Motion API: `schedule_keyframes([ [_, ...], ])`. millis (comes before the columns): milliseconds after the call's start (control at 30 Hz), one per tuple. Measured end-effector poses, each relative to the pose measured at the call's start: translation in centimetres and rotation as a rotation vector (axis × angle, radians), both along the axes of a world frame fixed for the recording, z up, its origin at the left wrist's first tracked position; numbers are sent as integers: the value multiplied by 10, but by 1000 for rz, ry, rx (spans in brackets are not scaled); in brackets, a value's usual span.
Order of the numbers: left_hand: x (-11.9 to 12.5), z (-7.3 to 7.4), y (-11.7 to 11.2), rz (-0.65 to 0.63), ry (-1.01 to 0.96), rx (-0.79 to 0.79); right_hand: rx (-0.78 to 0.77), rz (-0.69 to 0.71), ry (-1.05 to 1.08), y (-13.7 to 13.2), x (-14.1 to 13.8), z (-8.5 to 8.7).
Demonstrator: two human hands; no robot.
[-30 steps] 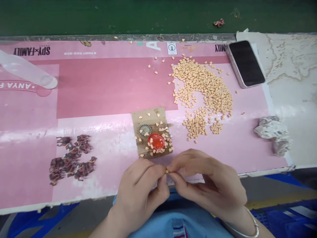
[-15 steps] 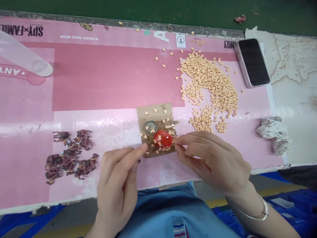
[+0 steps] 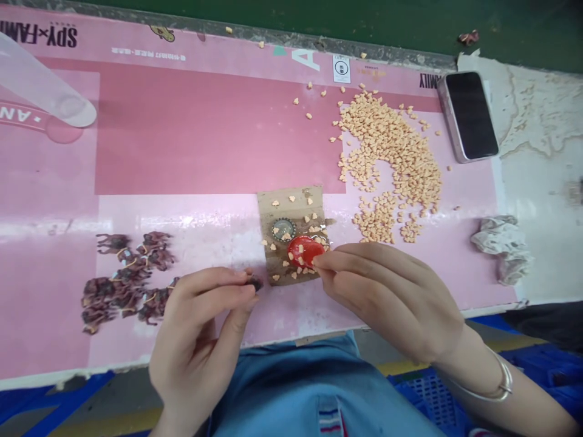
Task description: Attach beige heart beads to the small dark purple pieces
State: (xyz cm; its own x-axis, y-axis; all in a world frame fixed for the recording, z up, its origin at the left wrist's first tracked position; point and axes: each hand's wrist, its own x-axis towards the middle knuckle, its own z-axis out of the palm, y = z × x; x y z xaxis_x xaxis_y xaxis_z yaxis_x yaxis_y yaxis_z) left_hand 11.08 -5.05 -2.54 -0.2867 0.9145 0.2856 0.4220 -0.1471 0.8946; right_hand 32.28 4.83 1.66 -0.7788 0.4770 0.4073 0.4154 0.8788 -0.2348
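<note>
Currently left hand (image 3: 203, 328) pinching small dark-brown piece (image 3: 254, 282) between thumb and fingertips, just beside brown cardboard square (image 3: 291, 203). Right hand (image 3: 387, 297) touching glossy red oval cap (image 3: 304, 250) on cardboard; grip unclear.

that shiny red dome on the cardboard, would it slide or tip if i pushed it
Probably yes. The red domed piece looks smooth and glossy, so it may slip under a push. Its rounded top suggests it could rock or tip. It also looks small beside the right hand, so it is likely light and easily moved.
</note>
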Motion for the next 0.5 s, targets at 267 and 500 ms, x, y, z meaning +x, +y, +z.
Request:
schedule_keyframes([
  [267, 1, 1, -1, -21, -111, 8, -6, -51, 12, 11, -5, -3],
  [500, 3, 4, -2, -91, -312, -43, -142, -99, 35, 11, 0, 9],
])
